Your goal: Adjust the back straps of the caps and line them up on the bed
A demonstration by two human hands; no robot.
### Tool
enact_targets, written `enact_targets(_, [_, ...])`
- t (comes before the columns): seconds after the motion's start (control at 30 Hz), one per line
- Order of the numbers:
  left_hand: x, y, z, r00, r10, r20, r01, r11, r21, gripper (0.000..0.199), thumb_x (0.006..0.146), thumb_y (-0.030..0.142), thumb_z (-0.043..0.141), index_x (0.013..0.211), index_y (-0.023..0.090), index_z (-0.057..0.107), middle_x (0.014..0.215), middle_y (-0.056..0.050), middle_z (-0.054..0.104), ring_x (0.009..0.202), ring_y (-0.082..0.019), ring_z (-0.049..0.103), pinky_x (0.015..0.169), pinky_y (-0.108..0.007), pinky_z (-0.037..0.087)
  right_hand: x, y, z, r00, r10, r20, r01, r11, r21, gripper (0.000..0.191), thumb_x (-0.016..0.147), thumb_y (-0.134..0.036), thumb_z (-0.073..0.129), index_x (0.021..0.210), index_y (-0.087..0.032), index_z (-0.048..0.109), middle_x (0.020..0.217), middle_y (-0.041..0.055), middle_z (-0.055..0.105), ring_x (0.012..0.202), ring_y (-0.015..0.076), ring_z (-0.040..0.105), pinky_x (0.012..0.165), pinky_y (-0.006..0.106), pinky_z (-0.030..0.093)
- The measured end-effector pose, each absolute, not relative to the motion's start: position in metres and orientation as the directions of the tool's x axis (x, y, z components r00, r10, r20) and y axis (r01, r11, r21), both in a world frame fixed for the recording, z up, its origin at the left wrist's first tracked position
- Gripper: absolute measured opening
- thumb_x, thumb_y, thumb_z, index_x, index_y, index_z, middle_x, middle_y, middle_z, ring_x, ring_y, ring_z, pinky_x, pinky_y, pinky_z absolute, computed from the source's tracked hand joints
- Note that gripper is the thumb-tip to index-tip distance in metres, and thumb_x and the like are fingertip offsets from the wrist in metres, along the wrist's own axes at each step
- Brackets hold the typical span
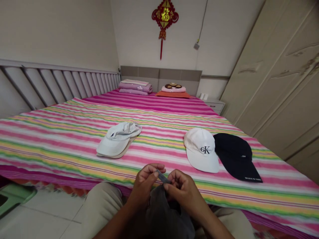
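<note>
Both hands' fingers (178, 176) tight on gray strap (162, 176); white CK cap (201, 149), black cap (235, 154) beyond.

A home bedroom is showing here: a padded headboard (147, 75) is standing behind a striped bedsheet (159, 122). Folded bedding (136, 88) is resting near it, and a wardrobe (274, 73) is lining one side.

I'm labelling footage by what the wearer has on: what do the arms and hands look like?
The left hand and right hand are bare, with no gloves. No sleeve shows on either the left forearm or the right forearm, nor any watch or bracelet. No ring is visible, though some fingers are partly hidden.
</note>
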State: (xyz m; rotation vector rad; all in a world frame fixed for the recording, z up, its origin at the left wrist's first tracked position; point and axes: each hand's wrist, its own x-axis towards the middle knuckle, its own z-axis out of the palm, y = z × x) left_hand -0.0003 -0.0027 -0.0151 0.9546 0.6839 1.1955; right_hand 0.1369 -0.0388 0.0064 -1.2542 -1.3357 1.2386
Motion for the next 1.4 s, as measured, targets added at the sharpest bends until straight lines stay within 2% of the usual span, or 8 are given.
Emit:
enact_targets(0.17, [-0.001,0.0,-0.016,0.519,0.855,0.001,-0.411,0.248,0.877,0.021,0.076,0.033,0.052,0.083,0.015,0.061,0.078,-0.005,0.063,0.067,-0.015,0.057,0.062,-0.027,0.042,0.142,-0.035,0.003,-0.107,0.99,-0.095,-0.108,-0.107,-0.988,0.03,0.068,-0.042,0.062,0.063,-0.018,0.044,0.043,-0.0065,0.048,0.036,0.0058,0.037,0.04,0.019,0.025])
enact_targets(0.27, [-0.002,0.002,-0.017,0.678,0.733,-0.061,-0.254,0.311,0.916,0.022,0.073,0.031,0.056,0.086,0.014,0.061,0.065,-0.003,0.06,0.058,-0.013,0.054,0.057,-0.024,0.04,0.145,-0.035,0.002,-0.098,0.989,-0.108,-0.165,-0.124,-0.979,0.03,0.066,-0.043,0.065,0.065,-0.018,0.047,0.044,-0.0059,0.05,0.038,0.0061,0.038,0.041,0.019,0.025])
enact_targets(0.4, [-0.003,0.003,-0.02,0.695,0.707,-0.131,-0.174,0.341,0.924,0.015,0.069,0.025,0.06,0.073,0.011,0.062,0.059,-0.001,0.057,0.052,-0.008,0.048,0.055,-0.021,0.036,0.144,-0.036,0.002,-0.095,0.992,-0.085,-0.226,-0.105,-0.968,0.03,0.062,-0.04,0.07,0.063,-0.017,0.05,0.047,-0.0067,0.046,0.043,0.0065,0.037,0.043,0.02,0.025])
enact_targets(0.6, [-0.001,0.002,-0.02,0.727,0.661,-0.182,-0.264,0.515,0.816,0.012,0.062,0.02,0.063,0.065,0.008,0.06,0.057,-0.001,0.056,0.048,-0.007,0.045,0.051,-0.02,0.032,0.141,-0.039,-0.005,-0.133,0.99,-0.05,-0.408,-0.1,-0.908,0.023,0.063,-0.031,0.071,0.065,-0.016,0.054,0.056,-0.0041,0.05,0.051,0.008,0.04,0.049,0.022,0.027])
enact_targets(0.87, [0.003,0.0,-0.016,0.744,0.644,-0.178,-0.323,0.58,0.747,0.007,0.056,0.013,0.062,0.054,0.01,0.056,0.044,0.003,0.049,0.039,-0.004,0.038,0.044,-0.017,0.028,0.134,-0.041,-0.004,-0.163,0.982,-0.097,-0.62,-0.178,-0.764,0.021,0.061,-0.028,0.073,0.064,-0.017,0.054,0.058,-0.0022,0.057,0.055,0.0109,0.049,0.057,0.024,0.034])
enact_targets(1.0, [0.002,-0.001,-0.019,0.735,0.654,-0.179,-0.334,0.579,0.744,0.004,0.055,0.013,0.061,0.053,0.011,0.058,0.045,0.003,0.051,0.04,-0.005,0.04,0.045,-0.018,0.03,0.132,-0.041,-0.001,-0.142,0.982,-0.126,-0.614,-0.188,-0.767,0.02,0.06,-0.026,0.073,0.064,-0.018,0.055,0.057,-0.0017,0.06,0.055,0.0115,0.051,0.055,0.023,0.035])
enact_targets(1.17, [0.002,-0.002,-0.022,0.704,0.677,-0.214,-0.32,0.571,0.756,0.004,0.051,0.012,0.061,0.05,0.012,0.058,0.045,0.002,0.052,0.041,-0.006,0.042,0.045,-0.019,0.03,0.136,-0.04,0.002,-0.134,0.981,-0.137,-0.478,-0.185,-0.859,0.022,0.059,-0.028,0.074,0.07,-0.014,0.062,0.058,0.0005,0.061,0.054,0.0116,0.052,0.055,0.024,0.037])
enact_targets(1.4, [0.002,-0.002,-0.02,0.757,0.62,-0.205,-0.309,0.616,0.724,0.009,0.052,0.011,0.06,0.061,0.01,0.061,0.049,0.001,0.055,0.041,-0.006,0.046,0.046,-0.018,0.033,0.142,-0.038,0.008,-0.144,0.989,-0.039,-0.4,-0.094,-0.912,0.02,0.066,-0.034,0.069,0.067,-0.015,0.061,0.057,-0.0004,0.059,0.052,0.0102,0.049,0.054,0.023,0.038])
